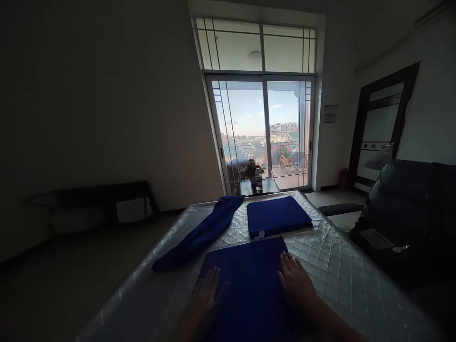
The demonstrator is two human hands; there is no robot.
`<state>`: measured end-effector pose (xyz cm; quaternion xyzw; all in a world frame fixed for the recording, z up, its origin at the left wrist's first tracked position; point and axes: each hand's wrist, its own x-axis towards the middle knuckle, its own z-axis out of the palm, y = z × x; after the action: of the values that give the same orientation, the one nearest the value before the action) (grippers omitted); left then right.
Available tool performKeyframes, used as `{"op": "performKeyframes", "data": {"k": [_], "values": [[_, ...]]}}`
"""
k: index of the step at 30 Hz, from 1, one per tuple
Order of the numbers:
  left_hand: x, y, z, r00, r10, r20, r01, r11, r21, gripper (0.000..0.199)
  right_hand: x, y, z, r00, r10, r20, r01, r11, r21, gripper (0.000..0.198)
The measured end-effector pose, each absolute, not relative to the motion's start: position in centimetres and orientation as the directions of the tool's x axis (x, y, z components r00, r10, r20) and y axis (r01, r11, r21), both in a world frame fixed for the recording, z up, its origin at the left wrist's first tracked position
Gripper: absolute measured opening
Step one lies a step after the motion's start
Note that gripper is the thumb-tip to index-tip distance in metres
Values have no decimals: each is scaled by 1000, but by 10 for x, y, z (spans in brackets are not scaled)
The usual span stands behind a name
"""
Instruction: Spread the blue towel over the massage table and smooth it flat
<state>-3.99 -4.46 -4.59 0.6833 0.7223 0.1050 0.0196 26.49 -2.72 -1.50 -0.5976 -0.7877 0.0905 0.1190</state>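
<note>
A dark blue folded cloth (249,280) lies flat in front of me on a silvery quilted mattress (338,266). My left hand (204,297) rests at its left edge, fingers stretched out and slightly blurred. On the right edge lies my right hand (295,280), flat with the fingers extended. Just beyond is a second blue folded cloth (280,213), a neat rectangle with a small white tag at its near edge. A third blue cloth (203,232), long and loosely bunched, stretches diagonally along the left side of the mattress.
Past the mattress's far end stands a small dark table (263,188) with a potted plant (251,168) and a bottle (258,179). Behind it are sliding glass doors (263,128). A black armchair (402,213) is close on the right. A dark bench-like piece (103,197) stands by the left wall.
</note>
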Motion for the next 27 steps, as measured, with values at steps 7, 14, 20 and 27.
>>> {"op": "performKeyframes", "data": {"k": [7,14,20,27], "values": [[-59,-44,-48,-94,995,43,976,84,201,74,262,-46,-9,-245,969,-29,931,226,-288,68],[-72,-39,-64,-84,987,138,981,58,184,73,261,-51,-2,-216,968,-127,944,174,-280,74],[-72,-41,-62,-67,985,160,982,37,183,73,265,-54,6,-238,962,-133,937,192,-292,73],[-67,-44,-54,-78,983,168,981,46,187,73,262,-55,6,-224,963,-147,943,177,-281,73]]}}
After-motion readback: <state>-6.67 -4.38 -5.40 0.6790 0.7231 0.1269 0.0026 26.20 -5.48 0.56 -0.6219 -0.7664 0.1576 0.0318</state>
